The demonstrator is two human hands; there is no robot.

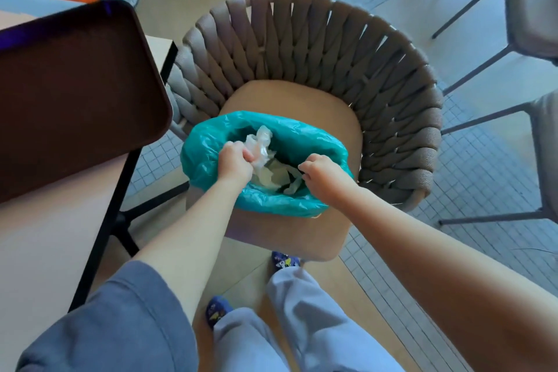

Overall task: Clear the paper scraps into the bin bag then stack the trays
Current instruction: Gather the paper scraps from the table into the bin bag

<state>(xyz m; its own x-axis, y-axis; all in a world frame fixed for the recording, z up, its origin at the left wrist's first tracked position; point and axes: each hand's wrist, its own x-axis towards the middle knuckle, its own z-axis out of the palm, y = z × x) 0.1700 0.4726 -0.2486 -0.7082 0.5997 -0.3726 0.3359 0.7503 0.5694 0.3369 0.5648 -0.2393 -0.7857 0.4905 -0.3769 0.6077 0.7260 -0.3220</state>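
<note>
A teal bin bag [211, 145] sits open on the tan seat of a woven grey chair [377, 84] at the centre of the frame. Its thin, glossy plastic is crinkled and rolled outward into a puffy rim around a dark mouth. Inside lie crumpled paper scraps [271, 175], pale white and creased.

The left hand [234, 160] is closed in a fist on a wad of pale crumpled material [259, 142] just over the bag's mouth; whether it is paper or thin plastic is unclear. The right hand [321, 170] has its fingers curled shut at the bag's near right rim, apparently pinching the plastic.

A dark brown tray [75, 93] with rounded corners and a raised lip lies on the worktop [45, 235] at the left of the frame, well apart from the bag.
</note>
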